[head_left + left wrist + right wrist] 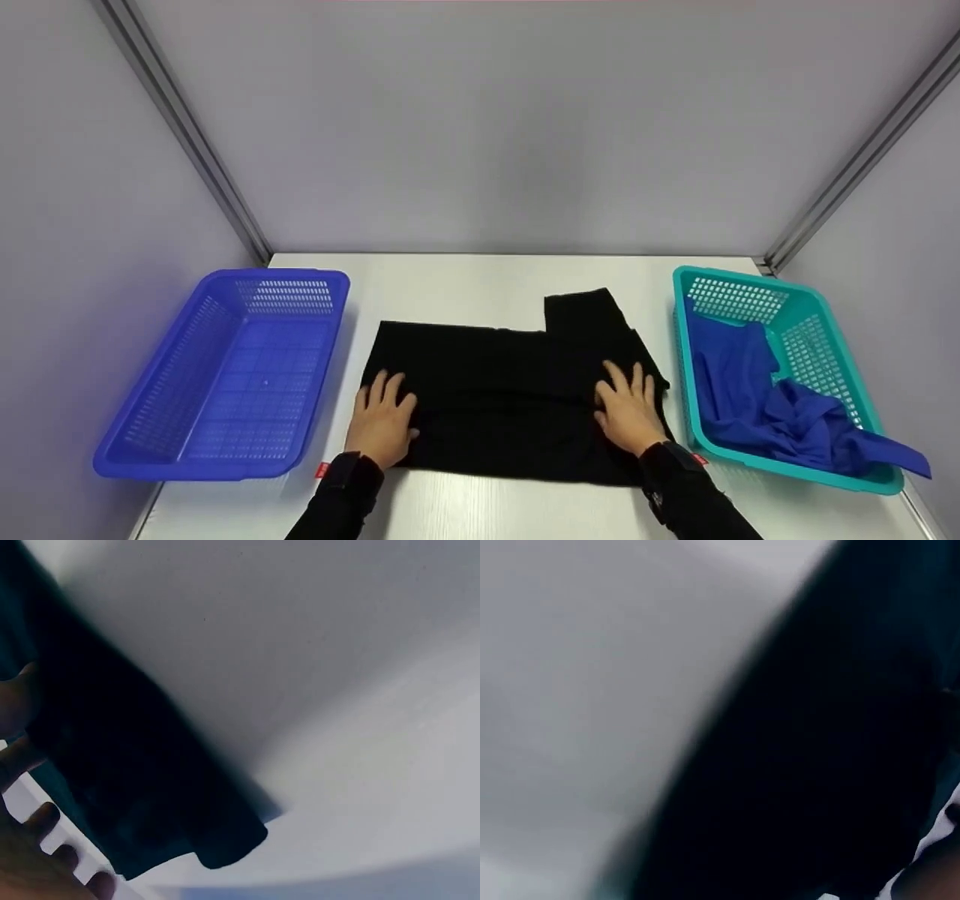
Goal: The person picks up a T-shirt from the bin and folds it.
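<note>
A black garment (pixel 480 360) lies spread in a folded, roughly rectangular shape on the white table, with a short flap like a sleeve (pixel 585 309) sticking out at its far right. My left hand (pixel 381 424) rests on the garment's left end, fingers spread. On the right part my right hand (pixel 628 412) touches the cloth with loosely bent fingers. In the left wrist view, fingertips (pixel 43 819) show beside the garment's dark edge (pixel 150 765). Dark cloth (pixel 802 750) fills much of the right wrist view, where the hand is mostly out of frame.
To the left stands a blue plastic basket (pixel 319 382) with nothing in it. A teal basket (pixel 832 330) on the right holds blue cloth (pixel 739 375), one end hanging over its rim. Grey panels (pixel 517 135) enclose the table (pixel 450 510) at the back and sides.
</note>
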`<act>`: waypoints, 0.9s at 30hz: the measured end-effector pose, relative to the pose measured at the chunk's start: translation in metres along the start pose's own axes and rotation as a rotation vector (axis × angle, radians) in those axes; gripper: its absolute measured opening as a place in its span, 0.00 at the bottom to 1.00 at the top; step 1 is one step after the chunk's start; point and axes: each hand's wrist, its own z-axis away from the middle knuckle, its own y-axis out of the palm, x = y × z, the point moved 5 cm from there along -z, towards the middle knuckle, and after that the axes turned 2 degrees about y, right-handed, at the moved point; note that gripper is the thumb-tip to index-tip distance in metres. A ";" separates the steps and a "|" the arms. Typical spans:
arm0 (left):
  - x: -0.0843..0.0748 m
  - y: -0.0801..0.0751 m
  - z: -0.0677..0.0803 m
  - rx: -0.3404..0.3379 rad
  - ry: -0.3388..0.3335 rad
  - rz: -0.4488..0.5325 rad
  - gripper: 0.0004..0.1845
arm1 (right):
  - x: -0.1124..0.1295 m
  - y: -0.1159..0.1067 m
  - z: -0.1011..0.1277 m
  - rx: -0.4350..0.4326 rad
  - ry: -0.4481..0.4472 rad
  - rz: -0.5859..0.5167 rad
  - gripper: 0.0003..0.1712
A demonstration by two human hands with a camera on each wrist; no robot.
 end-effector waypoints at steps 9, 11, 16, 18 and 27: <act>-0.004 -0.005 -0.005 0.008 0.042 0.011 0.26 | -0.010 -0.002 -0.003 0.041 0.087 -0.027 0.42; -0.002 -0.003 -0.005 0.022 0.031 0.002 0.32 | -0.011 -0.002 -0.003 0.106 0.130 -0.041 0.51; 0.002 0.002 -0.003 0.095 -0.042 0.040 0.34 | -0.013 -0.001 -0.004 0.231 0.185 -0.047 0.45; 0.004 0.003 -0.002 0.086 -0.048 0.040 0.29 | -0.013 -0.003 -0.004 0.194 0.169 -0.029 0.36; 0.005 0.000 0.000 -0.015 -0.011 0.025 0.22 | -0.018 -0.001 -0.003 0.144 0.138 -0.071 0.22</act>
